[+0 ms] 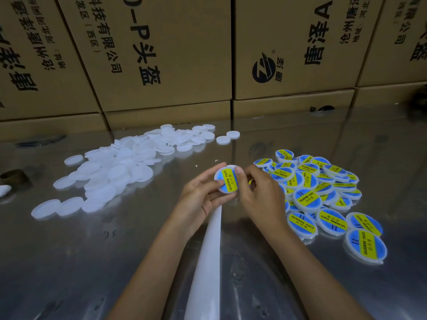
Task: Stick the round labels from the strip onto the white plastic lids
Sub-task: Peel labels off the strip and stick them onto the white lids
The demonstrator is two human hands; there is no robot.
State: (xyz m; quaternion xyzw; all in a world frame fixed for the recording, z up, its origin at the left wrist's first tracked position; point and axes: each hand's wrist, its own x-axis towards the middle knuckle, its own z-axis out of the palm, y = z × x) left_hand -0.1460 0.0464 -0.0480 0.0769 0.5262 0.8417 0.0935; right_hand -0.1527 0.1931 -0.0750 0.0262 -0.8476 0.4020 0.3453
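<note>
A white lid (227, 181) with a blue-and-yellow label (229, 180) sits tilted at centre. A white strip (208, 257) runs near from it. Bare lids (115, 167) are heaped far left, labelled lids (323, 192) heaped right.

Both your hands meet on one lid above the metal table.

Your left hand (200, 191) cups a white lid (227, 180) from below, and your right hand (256, 192) presses its thumb on the blue-and-yellow round label (229, 181) on the lid's face. A white backing strip (208, 262) runs from under your hands toward you. Plain white lids (111, 174) lie heaped at left; labelled lids (323, 195) are piled at right on the shiny table (92, 262). Cardboard boxes (161, 54) with printed characters stand stacked behind.
</note>
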